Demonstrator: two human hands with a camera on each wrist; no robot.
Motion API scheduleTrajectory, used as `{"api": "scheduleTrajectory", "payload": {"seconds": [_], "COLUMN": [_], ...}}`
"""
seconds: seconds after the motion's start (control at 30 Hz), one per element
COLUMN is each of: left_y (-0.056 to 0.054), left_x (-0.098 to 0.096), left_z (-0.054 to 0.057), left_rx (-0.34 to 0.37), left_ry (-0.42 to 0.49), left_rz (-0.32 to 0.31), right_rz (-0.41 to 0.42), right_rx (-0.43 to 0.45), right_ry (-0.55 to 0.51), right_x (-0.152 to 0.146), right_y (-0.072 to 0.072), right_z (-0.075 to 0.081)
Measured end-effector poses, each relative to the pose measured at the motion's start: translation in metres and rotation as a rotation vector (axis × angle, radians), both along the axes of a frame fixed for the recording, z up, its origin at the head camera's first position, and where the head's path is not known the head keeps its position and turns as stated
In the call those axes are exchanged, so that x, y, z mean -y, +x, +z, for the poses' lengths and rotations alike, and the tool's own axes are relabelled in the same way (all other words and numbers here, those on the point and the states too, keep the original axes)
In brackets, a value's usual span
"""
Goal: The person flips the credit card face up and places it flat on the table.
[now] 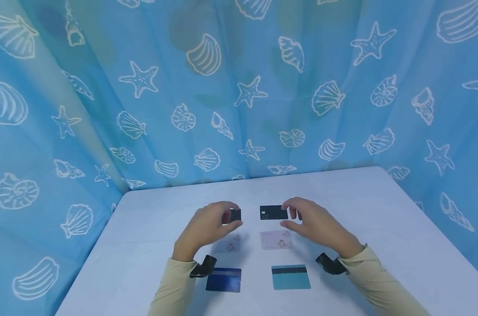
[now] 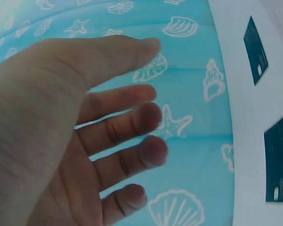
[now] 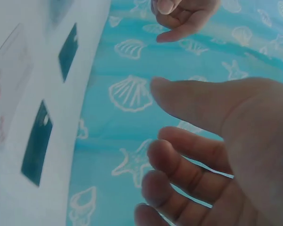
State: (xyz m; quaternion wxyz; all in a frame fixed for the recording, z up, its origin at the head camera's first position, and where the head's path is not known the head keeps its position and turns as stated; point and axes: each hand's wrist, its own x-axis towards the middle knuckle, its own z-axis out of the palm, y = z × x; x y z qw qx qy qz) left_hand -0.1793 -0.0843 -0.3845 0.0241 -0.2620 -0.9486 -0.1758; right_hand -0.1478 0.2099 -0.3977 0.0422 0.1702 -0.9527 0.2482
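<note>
Two black cards lie side by side at the back of the table: the left black card (image 1: pixel 235 215), partly covered by my left hand (image 1: pixel 207 226), and the right black card (image 1: pixel 271 212) beside my right hand (image 1: pixel 316 219). Both hands hover above the table with loosely curved fingers. In the left wrist view, nothing sits between the left thumb and fingers (image 2: pixel 153 150). The right wrist view likewise has a gap between the right thumb and fingers (image 3: pixel 162 155), with no card in it.
Nearer than the black cards lie a left pale pink card (image 1: pixel 232 244), partly behind my left hand, and a right pale pink card (image 1: pixel 276 240). Closer still are a dark blue card (image 1: pixel 224 281) and a teal card (image 1: pixel 291 278). A blue shell-print curtain (image 1: pixel 247 123) hangs behind the white table (image 1: pixel 152 219).
</note>
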Motion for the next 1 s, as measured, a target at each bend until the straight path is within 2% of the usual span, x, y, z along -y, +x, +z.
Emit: {"api": "scheduleTrajectory", "payload": {"seconds": [0.2,0.3,0.4,0.57,0.73,1.0], "left_y": [0.013,0.021,0.028,0.036,0.043,0.053], "left_x": [0.024,0.034,0.042,0.052,0.058,0.065], "left_z": [0.000,-0.004,-0.009,-0.020,-0.034,-0.049], "left_rx": [-0.085,-0.083,-0.052,0.031,0.091,0.154], "left_ry": [0.011,-0.014,-0.042,-0.056,-0.075,-0.113], "left_rz": [-0.011,-0.028,-0.035,0.001,0.003,0.025], "right_rz": [0.037,0.055,0.063,0.106,0.148,0.180], "right_rx": [-0.117,-0.157,-0.172,-0.146,-0.106,0.015], "right_ry": [-0.091,-0.143,-0.180,-0.208,-0.185,-0.130], "right_x": [0.012,0.020,0.028,0.045,0.065,0.089], "right_y": [0.010,0.014,0.016,0.017,0.019,0.029], "right_z": [0.007,0.010,0.013,0.015,0.012,-0.009]}}
